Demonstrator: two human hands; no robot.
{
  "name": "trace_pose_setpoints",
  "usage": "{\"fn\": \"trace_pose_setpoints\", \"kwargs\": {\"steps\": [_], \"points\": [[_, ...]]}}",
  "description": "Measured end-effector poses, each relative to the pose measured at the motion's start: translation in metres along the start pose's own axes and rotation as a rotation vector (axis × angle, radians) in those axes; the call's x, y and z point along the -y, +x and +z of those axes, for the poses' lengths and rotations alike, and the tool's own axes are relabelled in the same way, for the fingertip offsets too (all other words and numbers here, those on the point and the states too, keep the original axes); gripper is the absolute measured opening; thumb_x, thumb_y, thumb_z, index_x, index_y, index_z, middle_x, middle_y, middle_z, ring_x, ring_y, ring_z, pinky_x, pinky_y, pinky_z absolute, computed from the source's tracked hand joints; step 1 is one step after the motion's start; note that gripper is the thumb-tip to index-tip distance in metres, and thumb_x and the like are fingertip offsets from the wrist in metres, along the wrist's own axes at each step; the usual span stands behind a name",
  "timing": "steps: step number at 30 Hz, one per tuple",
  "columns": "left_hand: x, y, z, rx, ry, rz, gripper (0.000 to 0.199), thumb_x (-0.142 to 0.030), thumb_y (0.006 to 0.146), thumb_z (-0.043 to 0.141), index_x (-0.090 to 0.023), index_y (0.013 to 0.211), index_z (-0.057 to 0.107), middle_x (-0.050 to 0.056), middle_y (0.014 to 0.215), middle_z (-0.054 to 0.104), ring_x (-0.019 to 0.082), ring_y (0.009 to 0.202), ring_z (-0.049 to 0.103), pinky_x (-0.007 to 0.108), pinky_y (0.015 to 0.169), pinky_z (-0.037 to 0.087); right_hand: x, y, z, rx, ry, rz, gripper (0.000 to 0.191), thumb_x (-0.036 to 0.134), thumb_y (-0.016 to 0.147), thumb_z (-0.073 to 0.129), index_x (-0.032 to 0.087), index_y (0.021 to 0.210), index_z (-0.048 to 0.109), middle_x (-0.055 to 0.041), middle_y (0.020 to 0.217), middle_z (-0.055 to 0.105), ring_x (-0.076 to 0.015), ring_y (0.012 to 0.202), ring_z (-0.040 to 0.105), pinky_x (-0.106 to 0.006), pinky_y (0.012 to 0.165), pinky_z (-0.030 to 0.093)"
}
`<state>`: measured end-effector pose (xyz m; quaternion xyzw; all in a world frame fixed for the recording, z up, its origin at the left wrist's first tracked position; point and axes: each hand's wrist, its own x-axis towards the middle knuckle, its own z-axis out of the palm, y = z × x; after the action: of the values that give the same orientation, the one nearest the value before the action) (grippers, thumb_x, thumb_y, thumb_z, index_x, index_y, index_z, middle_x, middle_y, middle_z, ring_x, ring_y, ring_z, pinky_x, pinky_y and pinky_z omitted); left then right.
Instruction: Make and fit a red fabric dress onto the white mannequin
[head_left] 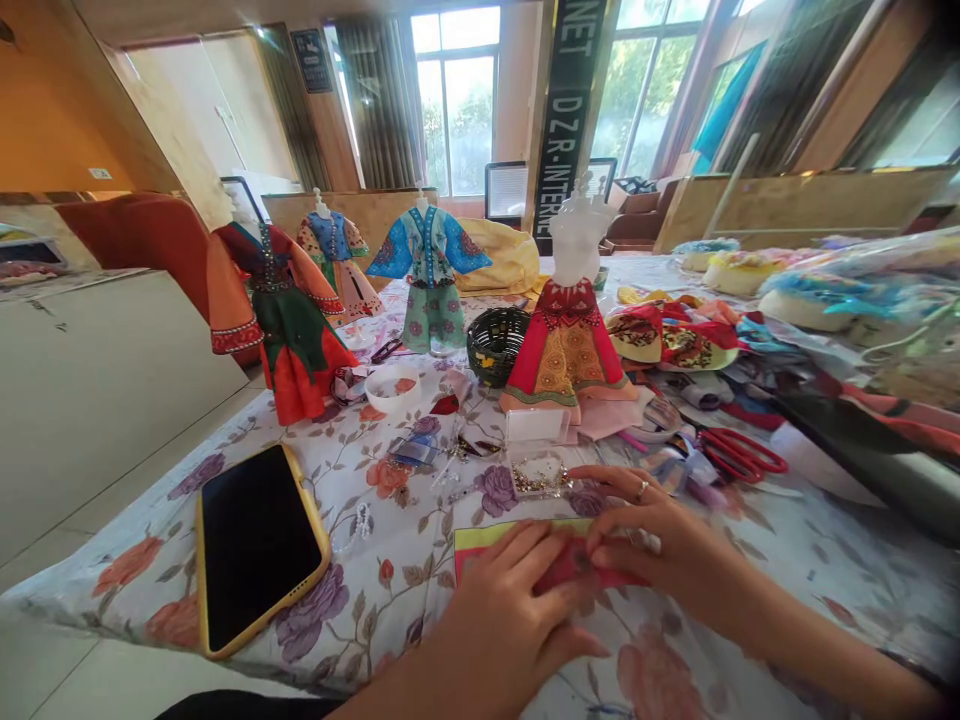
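Note:
My left hand [517, 590] lies flat on a red cloth strip with a yellow-green edge [480, 540], its fingers stretched out and the thumb apart. My right hand [637, 530], with a ring on one finger, is at the strip's right part. Its thumb and index finger come together low over the cloth; whatever is between them is too small to make out. Another finger of that hand reaches towards a small clear box [529, 490] of shiny beads or rhinestones, whose lid [536, 427] stands up behind. Both hands partly cover the strip.
A phone [259, 550] lies at left on the flowered tablecloth [382, 630]. Behind stand dressed doll forms, including a red-skirted one [570, 340], near a dark basket [495, 345] and a white ring [394, 388]. Red scissors [742, 455] and heaped fabrics [675, 335] are at right.

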<state>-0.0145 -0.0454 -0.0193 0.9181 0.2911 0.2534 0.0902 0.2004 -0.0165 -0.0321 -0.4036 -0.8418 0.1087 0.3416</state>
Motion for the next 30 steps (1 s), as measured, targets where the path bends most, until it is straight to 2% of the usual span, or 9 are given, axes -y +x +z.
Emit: {"fn": "trace_pose_setpoints", "kwargs": {"steps": [5, 9, 15, 22, 25, 30], "points": [[0.001, -0.003, 0.001, 0.018, 0.047, 0.013, 0.041, -0.047, 0.088, 0.051, -0.02, 0.116, 0.064, 0.013, 0.126, 0.06, 0.028, 0.119, 0.054, 0.047, 0.099, 0.047, -0.003, -0.003, 0.005, -0.012, -0.048, -0.05, 0.016, 0.018, 0.08, 0.064, 0.029, 0.071, 0.07, -0.0022, 0.126, 0.057, -0.0281, 0.111, 0.057, -0.045, 0.081, 0.056], [0.001, -0.004, 0.003, 0.034, 0.06, 0.016, 0.04, -0.045, 0.087, 0.053, -0.018, 0.116, 0.064, 0.016, 0.127, 0.059, 0.029, 0.12, 0.053, 0.048, 0.1, 0.046, -0.005, -0.006, 0.009, -0.016, -0.068, -0.033, 0.016, 0.018, 0.08, 0.063, 0.029, 0.071, 0.069, -0.0013, 0.128, 0.055, -0.0285, 0.111, 0.058, -0.044, 0.079, 0.057], [0.001, -0.005, 0.008, 0.004, 0.047, 0.01, 0.039, -0.044, 0.087, 0.053, -0.019, 0.115, 0.065, 0.015, 0.124, 0.061, 0.029, 0.121, 0.051, 0.047, 0.099, 0.046, -0.001, -0.005, 0.01, -0.034, -0.066, -0.016, 0.017, 0.024, 0.085, 0.059, 0.026, 0.072, 0.07, -0.0043, 0.127, 0.056, -0.0291, 0.112, 0.057, -0.046, 0.082, 0.056], [0.001, -0.007, 0.011, -0.057, 0.036, 0.013, 0.038, -0.044, 0.088, 0.051, -0.019, 0.112, 0.066, 0.015, 0.123, 0.061, 0.028, 0.12, 0.052, 0.045, 0.1, 0.046, 0.006, -0.005, 0.009, 0.055, 0.062, 0.152, 0.024, 0.038, 0.089, 0.056, 0.025, 0.077, 0.071, -0.0075, 0.131, 0.052, -0.0285, 0.121, 0.05, -0.053, 0.093, 0.049], [0.001, -0.007, 0.012, -0.043, 0.047, 0.01, 0.036, -0.042, 0.087, 0.054, -0.018, 0.111, 0.066, 0.015, 0.124, 0.06, 0.028, 0.12, 0.052, 0.046, 0.1, 0.046, 0.006, -0.006, 0.009, 0.052, 0.059, 0.128, 0.025, 0.04, 0.09, 0.053, 0.027, 0.08, 0.072, -0.0066, 0.13, 0.053, -0.0288, 0.121, 0.05, -0.052, 0.091, 0.051], [0.003, -0.008, 0.013, -0.065, 0.036, 0.013, 0.035, -0.043, 0.087, 0.055, -0.017, 0.108, 0.067, 0.015, 0.123, 0.061, 0.028, 0.12, 0.052, 0.045, 0.1, 0.046, 0.003, -0.007, 0.008, -0.007, -0.041, 0.021, 0.02, 0.031, 0.091, 0.052, 0.033, 0.088, 0.072, -0.0032, 0.129, 0.055, -0.0278, 0.114, 0.057, -0.044, 0.083, 0.057]]}}
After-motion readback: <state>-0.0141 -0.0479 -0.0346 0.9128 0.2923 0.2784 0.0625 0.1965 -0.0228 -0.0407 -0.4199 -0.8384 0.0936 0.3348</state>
